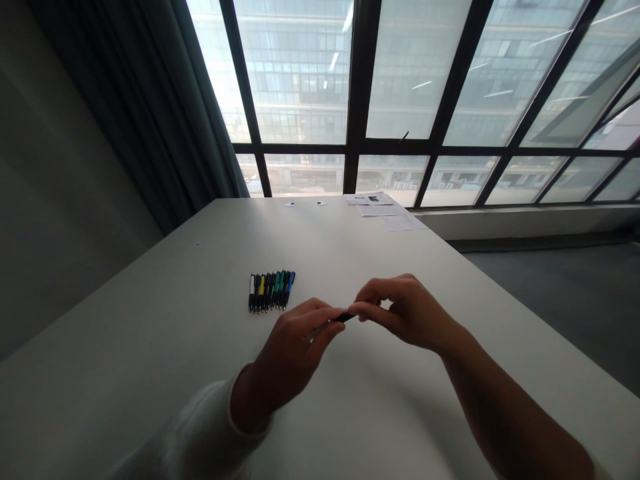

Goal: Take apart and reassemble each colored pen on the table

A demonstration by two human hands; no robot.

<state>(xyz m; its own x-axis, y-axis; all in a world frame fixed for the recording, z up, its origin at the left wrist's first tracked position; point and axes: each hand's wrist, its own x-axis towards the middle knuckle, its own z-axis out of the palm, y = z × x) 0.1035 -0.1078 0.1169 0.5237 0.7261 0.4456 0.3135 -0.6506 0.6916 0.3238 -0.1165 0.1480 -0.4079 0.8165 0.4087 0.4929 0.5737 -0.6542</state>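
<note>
White table (150, 320); left hand (289, 343) at eight o'clock of the grip, right hand (414, 312) at three, pinched nearly closed. Pen row (272, 291) at ten o'clock, probably aligned for tidiness; dark pen (345, 317) between hands, held both ends, likely for control.

Pale daylight glares through the window (295, 73), while the surface (125, 347) before it carries soft shadows and the curtain (155, 100) to its left hangs in gloom

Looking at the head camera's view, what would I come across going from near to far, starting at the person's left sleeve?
Left sleeve → left hand → row of pens → papers → large window.
</note>
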